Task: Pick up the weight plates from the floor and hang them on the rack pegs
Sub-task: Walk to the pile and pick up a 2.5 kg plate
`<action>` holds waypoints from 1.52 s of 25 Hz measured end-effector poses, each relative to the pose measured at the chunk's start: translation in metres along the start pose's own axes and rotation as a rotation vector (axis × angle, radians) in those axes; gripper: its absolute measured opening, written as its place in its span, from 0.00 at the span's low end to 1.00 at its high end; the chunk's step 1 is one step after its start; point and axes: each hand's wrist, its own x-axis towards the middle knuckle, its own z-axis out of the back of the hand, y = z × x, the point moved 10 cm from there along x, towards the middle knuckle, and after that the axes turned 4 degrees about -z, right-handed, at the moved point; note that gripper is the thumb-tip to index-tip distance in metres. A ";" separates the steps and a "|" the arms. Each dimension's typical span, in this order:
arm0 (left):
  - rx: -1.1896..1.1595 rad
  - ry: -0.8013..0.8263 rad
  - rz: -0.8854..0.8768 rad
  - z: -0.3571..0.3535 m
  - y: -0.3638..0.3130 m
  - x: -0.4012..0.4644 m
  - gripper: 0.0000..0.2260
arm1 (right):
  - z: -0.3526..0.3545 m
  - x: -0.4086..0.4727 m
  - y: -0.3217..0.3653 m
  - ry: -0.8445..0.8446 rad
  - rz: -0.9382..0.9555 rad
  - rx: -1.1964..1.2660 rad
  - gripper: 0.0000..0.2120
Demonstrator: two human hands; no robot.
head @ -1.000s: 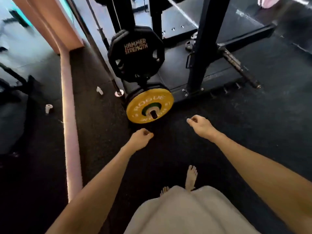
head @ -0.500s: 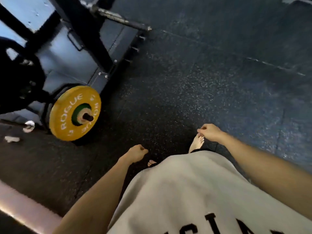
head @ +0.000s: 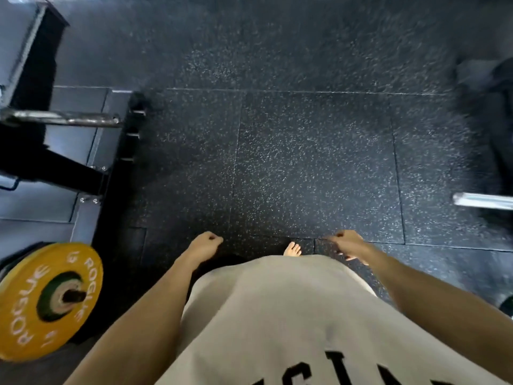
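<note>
A yellow Rogue weight plate (head: 41, 301) hangs on a low peg of the black rack (head: 50, 168) at the lower left. My left hand (head: 205, 241) is a loose fist holding nothing, to the right of that plate. My right hand (head: 347, 243) hangs over the floor near my bare foot (head: 292, 249), fingers curled and blurred, with nothing in it. No loose plate shows on the floor in front of me.
Speckled black rubber floor (head: 305, 148) fills the middle. A steel bar (head: 61, 118) sticks out from the rack at left. At the right edge lie a blurred dark object (head: 494, 112) and a silver bar end (head: 480, 200).
My view has swung right, away from the rack; the yellow plate has slid to the lower left. Both hands stay empty and have dropped close to my body.
</note>
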 end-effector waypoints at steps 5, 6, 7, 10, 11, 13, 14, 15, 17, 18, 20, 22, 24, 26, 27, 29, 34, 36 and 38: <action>0.058 -0.042 0.013 0.029 -0.087 0.054 0.09 | 0.070 0.058 0.039 0.048 -0.045 0.010 0.11; 0.053 -0.016 0.042 0.032 -0.096 0.069 0.09 | 0.082 0.072 0.055 0.050 -0.049 0.011 0.10; 0.043 0.015 0.071 0.034 -0.104 0.083 0.10 | 0.094 0.084 0.071 0.053 -0.047 0.015 0.10; -0.020 0.071 0.143 0.055 -0.134 0.135 0.12 | 0.138 0.129 0.129 0.036 -0.019 0.032 0.10; -0.018 0.083 0.142 0.067 -0.151 0.155 0.12 | 0.156 0.143 0.148 0.030 -0.025 0.049 0.11; -0.007 0.110 0.119 0.094 -0.196 0.188 0.10 | 0.194 0.167 0.189 0.003 -0.050 0.073 0.13; 0.002 0.112 0.102 0.110 -0.223 0.204 0.09 | 0.213 0.180 0.212 -0.012 -0.050 0.070 0.14; 0.024 0.113 0.067 0.125 -0.250 0.220 0.09 | 0.230 0.192 0.236 -0.016 -0.040 0.073 0.15; 0.076 0.099 0.013 0.159 -0.301 0.257 0.11 | 0.268 0.219 0.284 -0.055 -0.009 0.085 0.17; 0.086 0.095 -0.001 0.176 -0.329 0.274 0.11 | 0.286 0.231 0.312 -0.074 0.002 0.092 0.17; 0.075 0.100 -0.011 0.204 -0.376 0.309 0.10 | 0.317 0.255 0.361 -0.085 0.020 0.072 0.16; 0.036 0.086 -0.003 0.234 -0.422 0.348 0.09 | 0.348 0.293 0.408 -0.069 0.032 0.049 0.18; 0.004 0.074 -0.002 0.257 -0.460 0.380 0.08 | 0.376 0.326 0.454 -0.044 0.062 0.021 0.19; -0.048 0.032 0.040 0.283 -0.490 0.416 0.07 | 0.410 0.367 0.509 -0.015 0.082 -0.043 0.18; -0.082 -0.006 0.060 0.299 -0.504 0.427 0.07 | 0.429 0.385 0.538 -0.002 0.090 -0.073 0.16; -0.122 -0.062 0.090 0.326 -0.529 0.444 0.08 | 0.462 0.411 0.597 0.028 0.100 -0.120 0.12; -0.233 -0.175 0.189 0.384 -0.564 0.488 0.12 | 0.504 0.469 0.745 0.112 0.170 -0.322 0.10; -0.391 -0.203 0.244 0.402 -0.572 0.516 0.13 | 0.510 0.490 0.807 0.105 0.186 -0.369 0.09; -0.546 -0.182 0.294 0.422 -0.586 0.544 0.10 | 0.507 0.511 0.870 0.120 0.211 -0.446 0.09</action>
